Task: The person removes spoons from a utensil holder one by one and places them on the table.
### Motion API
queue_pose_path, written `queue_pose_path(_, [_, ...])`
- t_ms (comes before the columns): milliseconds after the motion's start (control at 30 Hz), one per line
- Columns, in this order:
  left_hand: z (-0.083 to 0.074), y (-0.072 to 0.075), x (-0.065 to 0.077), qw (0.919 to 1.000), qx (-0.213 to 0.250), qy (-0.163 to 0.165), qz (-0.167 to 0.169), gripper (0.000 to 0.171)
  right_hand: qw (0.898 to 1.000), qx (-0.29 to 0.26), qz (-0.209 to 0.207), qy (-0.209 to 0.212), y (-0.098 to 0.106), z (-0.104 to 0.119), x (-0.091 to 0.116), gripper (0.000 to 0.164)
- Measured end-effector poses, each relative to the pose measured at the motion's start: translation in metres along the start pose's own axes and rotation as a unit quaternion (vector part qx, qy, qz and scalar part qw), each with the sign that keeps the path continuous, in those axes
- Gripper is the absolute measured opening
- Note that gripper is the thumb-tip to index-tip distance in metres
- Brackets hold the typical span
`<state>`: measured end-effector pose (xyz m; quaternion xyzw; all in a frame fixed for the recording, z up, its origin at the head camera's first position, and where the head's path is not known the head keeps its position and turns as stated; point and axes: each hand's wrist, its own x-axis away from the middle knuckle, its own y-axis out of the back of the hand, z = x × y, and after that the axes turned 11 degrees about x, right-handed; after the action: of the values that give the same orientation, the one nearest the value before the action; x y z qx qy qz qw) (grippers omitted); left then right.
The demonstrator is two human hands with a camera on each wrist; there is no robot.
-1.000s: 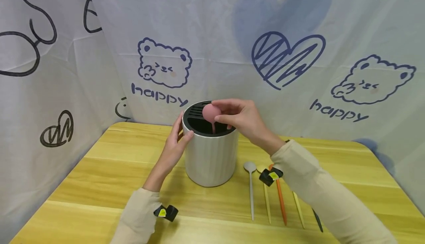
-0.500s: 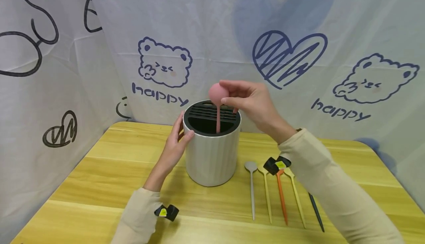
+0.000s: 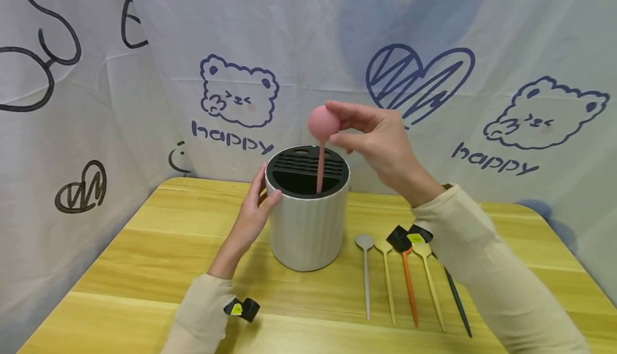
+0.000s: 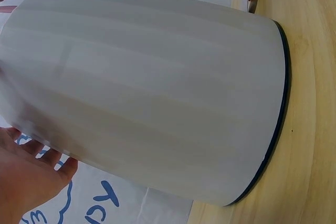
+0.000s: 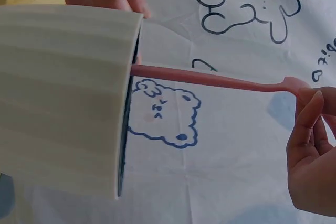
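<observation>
A white ribbed utensil holder (image 3: 307, 231) with a black slotted top (image 3: 308, 169) stands upright on the wooden table. My left hand (image 3: 250, 206) holds its left side near the rim, thumb at the front and fingers round behind. Above the holder, my right hand (image 3: 381, 137) pinches the round head of a pink spoon (image 3: 323, 123) between thumb and fingers. The spoon's handle (image 5: 210, 78) points down into the wide front opening, and its tip is hidden inside. In the left wrist view, the left fingers (image 4: 50, 157) lie along the holder's wall.
Right of the holder lie a grey spoon (image 3: 365, 273), two yellow spoons (image 3: 388, 279), an orange spoon (image 3: 409, 290) and a black handle (image 3: 458, 303), side by side. The right sleeve (image 3: 491, 268) passes over their far ends. A printed cloth (image 3: 308, 49) hangs behind the table (image 3: 144, 268).
My right hand has risen and moved to the right with the pink spoon, so more of its handle shows above the holder. The left hand has stayed in place.
</observation>
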<state>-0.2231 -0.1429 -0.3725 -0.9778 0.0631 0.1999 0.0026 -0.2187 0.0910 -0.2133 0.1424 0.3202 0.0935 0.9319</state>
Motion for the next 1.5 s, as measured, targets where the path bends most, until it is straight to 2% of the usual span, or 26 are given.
queue_pose_path(433, [0.001, 0.000, -0.002, 0.9999, 0.007, -0.015, 0.001, 0.071, 0.999, -0.015, -0.029, 0.032, 0.012, 0.017, -0.005, 0.048])
queue_pose_path(700, [0.002, 0.000, -0.003, 0.9998, 0.009, -0.019, 0.002, 0.071, 0.998, -0.043, -0.023, 0.030, 0.019, 0.026, -0.006, 0.046])
queue_pose_path(833, [0.002, 0.000, -0.002, 0.9999, 0.007, -0.014, 0.002, 0.071, 0.999, -0.032, -0.018, 0.023, 0.020, 0.028, -0.005, 0.046])
queue_pose_path(1233, [0.003, 0.000, -0.001, 0.9999, 0.008, -0.009, -0.001, 0.071, 0.999, 0.001, 0.041, -0.011, 0.023, 0.017, 0.002, 0.050])
queue_pose_path(1500, [0.003, 0.000, -0.001, 0.9999, 0.009, -0.013, -0.001, 0.071, 0.993, 0.021, 0.098, -0.066, 0.024, -0.006, 0.013, 0.052])
